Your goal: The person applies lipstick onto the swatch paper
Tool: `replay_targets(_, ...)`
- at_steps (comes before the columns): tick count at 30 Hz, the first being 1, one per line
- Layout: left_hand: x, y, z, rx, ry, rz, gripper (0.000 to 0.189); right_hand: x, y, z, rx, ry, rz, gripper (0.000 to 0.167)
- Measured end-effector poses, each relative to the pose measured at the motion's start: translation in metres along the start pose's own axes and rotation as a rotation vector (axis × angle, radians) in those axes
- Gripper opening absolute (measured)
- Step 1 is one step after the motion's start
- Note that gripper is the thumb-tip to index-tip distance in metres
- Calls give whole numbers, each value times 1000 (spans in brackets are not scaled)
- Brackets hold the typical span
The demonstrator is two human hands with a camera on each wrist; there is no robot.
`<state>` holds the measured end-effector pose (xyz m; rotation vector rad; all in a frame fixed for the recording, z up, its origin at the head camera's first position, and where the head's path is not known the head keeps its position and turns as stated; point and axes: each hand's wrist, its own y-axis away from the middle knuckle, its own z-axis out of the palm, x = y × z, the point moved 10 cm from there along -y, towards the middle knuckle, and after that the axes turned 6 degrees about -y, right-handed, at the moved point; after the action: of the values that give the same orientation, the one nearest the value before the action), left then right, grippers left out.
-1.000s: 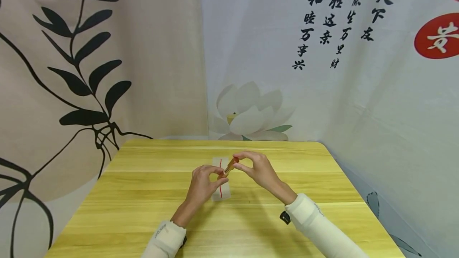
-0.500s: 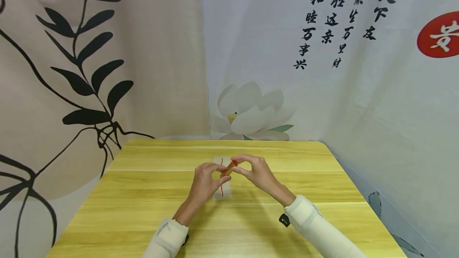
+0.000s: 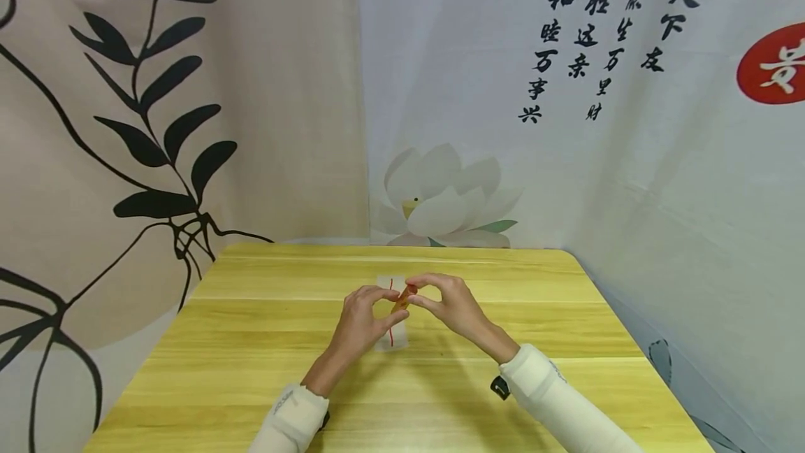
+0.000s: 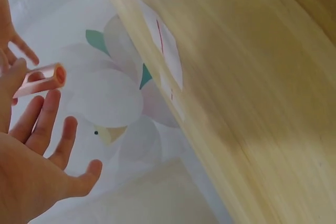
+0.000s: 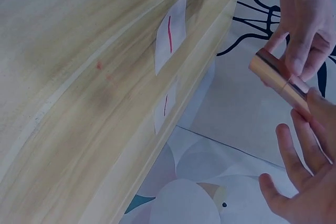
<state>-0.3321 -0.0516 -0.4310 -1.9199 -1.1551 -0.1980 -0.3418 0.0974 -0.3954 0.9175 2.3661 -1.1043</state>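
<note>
A shiny rose-gold lipstick tube point(image 3: 404, 298) is held aslant above the table, between both hands. My left hand point(image 3: 358, 320) pinches its lower end between thumb and forefinger. At the upper end, my right hand point(image 3: 458, 306) grips it with thumb and fingertips. A seam crosses the middle of the lipstick tube point(image 5: 278, 81) in the right wrist view, and the left wrist view shows the reddish end face of the lipstick tube point(image 4: 46, 81). The other fingers of each hand are spread away from it. Below lies a pale paper strip point(image 3: 383, 346) with a red line drawn on it.
The light wooden table point(image 3: 251, 341) carries the strip near its far middle. Behind it hangs a printed cloth point(image 3: 302, 124) with leaves, a lotus and dark characters. A small reddish spot point(image 5: 98, 65) marks the tabletop in the right wrist view.
The two lipstick parts, slightly apart a second ago, have come together into one straight tube. Both hands stay nearly in place; the head view has shifted slightly.
</note>
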Motion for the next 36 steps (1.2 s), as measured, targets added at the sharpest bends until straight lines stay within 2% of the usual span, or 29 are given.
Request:
replay_targets(7, 9, -1, -4, 38, 4, 89, 25, -2, 1, 4, -11, 40, -64, 31)
replay_targets(10, 11, -2, -4, 49, 1, 106, 22, -2, 1, 5, -7, 49, -83, 30)
replay_targets(15, 8, -1, -2, 33, -7, 86, 21, -2, 1, 6, -19, 47, -75, 35)
replay_targets(19, 3, -2, -3, 5, -5, 52, 23, 2, 3, 3, -50, 36, -16, 47)
replay_targets(23, -12, -7, -9, -54, -2, -25, 24, 14, 7, -2, -75, 31, 74, 55)
replay_targets(29, -50, -7, -23, -153, -55, -165, 30, 35, 24, -9, -76, 57, 148, 59)
replay_targets(32, -72, -2, -31, -167, -84, -205, 31, 43, 33, -12, -77, 69, 158, 62)
replay_targets(36, -98, 5, -43, -165, -108, -222, 31, 52, 43, -17, -84, 91, 171, 63)
